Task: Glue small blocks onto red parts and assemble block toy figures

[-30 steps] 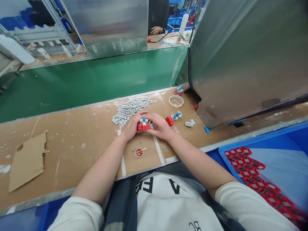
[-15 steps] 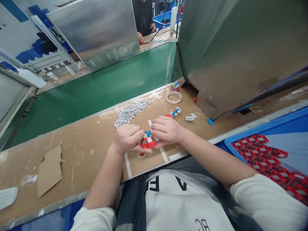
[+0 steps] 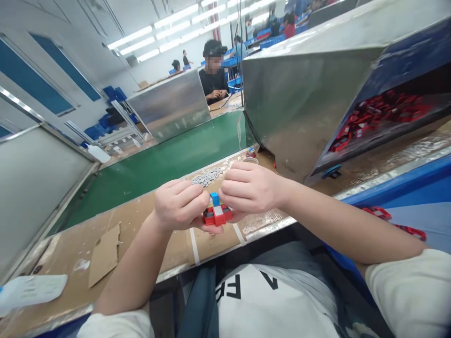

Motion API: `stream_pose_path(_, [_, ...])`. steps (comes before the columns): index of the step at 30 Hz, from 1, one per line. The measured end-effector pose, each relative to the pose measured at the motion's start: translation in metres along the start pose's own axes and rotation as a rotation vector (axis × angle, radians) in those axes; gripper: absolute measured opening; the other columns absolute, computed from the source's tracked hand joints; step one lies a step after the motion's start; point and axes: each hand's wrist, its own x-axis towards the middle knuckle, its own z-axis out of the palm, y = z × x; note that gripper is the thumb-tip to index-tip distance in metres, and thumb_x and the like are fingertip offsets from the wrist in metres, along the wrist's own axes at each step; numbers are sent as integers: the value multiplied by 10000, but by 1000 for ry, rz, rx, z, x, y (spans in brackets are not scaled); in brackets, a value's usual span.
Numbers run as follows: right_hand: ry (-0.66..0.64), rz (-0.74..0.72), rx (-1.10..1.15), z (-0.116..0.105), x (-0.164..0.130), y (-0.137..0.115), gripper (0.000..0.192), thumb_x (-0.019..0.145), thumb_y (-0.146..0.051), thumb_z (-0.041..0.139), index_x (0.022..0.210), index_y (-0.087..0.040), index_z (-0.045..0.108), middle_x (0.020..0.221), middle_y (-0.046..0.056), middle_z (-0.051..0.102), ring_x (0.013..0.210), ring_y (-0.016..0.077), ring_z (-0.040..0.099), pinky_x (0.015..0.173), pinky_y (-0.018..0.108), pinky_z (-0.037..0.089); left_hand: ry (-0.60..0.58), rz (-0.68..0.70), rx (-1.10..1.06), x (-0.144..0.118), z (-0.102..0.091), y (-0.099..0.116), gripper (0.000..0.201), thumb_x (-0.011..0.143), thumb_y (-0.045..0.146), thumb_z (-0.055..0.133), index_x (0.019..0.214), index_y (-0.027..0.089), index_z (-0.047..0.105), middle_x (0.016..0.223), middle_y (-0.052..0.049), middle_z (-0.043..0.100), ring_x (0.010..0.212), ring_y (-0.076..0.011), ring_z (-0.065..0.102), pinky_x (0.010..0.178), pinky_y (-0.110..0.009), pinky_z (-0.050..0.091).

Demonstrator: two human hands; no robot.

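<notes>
Item: one red-and-blue toy (image 3: 217,215), raised over the desk (image 3: 136,217) near its front edge, gripped at both sides by the left hand (image 3: 180,204) and right hand (image 3: 251,188), fingers curled closely about it. Writing: black capitals, partly hidden, on a white shirt (image 3: 275,307); faint unreadable print on a white bottle (image 3: 35,291) at the desk's left end. Room: cardboard (image 3: 104,257) lies well left of the hands, grey tiles (image 3: 207,177) beyond them toward the far edge.
</notes>
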Motion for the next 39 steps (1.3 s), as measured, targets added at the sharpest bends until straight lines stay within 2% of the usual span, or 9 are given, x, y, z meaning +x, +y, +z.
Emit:
stream_pose_path(7, [25,-3,-83,-34,9,9,425,1099,-538,494,862,-206,614,802,21,470,745,169,440,658,325,373,6,71,131,44,-26,5,548,1032,674,530,729,218,531,642,-3,565,527,-134,421,524,-315,285])
stream_pose_path(12, [111,4,-88,-57,9,9,374,1090,-490,538,882,-193,629,828,34,501,757,174,458,678,331,397,-10,123,183,68,-38,12,588,1033,729,468,745,222,538,654,1,564,535,-135,430,535,-326,280])
stream_pose_path(17, [117,33,-124,-75,9,8,360,1091,-500,538,924,-198,643,831,34,500,763,182,458,686,340,384,-25,176,163,91,-49,15,488,994,676,597,795,234,539,653,14,542,540,-146,416,540,-329,260])
stream_pose_path(20, [118,50,-161,-82,7,8,388,1092,-536,522,947,-200,653,847,41,510,778,187,468,701,349,390,-33,216,166,101,-54,16,453,1000,646,601,821,234,541,665,13,544,551,-152,425,543,-329,264])
stream_pose_path(28, [82,50,-235,-92,3,8,454,1084,-612,497,1027,-193,663,910,61,556,839,192,510,737,355,402,-96,247,162,116,-63,17,437,984,644,634,839,240,557,684,15,545,568,-150,454,557,-327,267])
stream_pose_path(34, [170,82,-244,-83,0,5,498,1088,-633,464,1018,-183,667,889,59,543,829,190,498,722,348,399,-136,300,215,126,-67,20,450,1002,635,612,811,231,559,687,8,551,564,-144,442,558,-325,271])
stream_pose_path(39, [172,118,-223,-76,-4,3,493,1088,-631,467,1023,-182,661,871,53,538,817,189,494,716,346,400,-189,301,233,126,-70,20,463,1009,647,603,813,230,561,678,16,542,568,-142,447,558,-322,289])
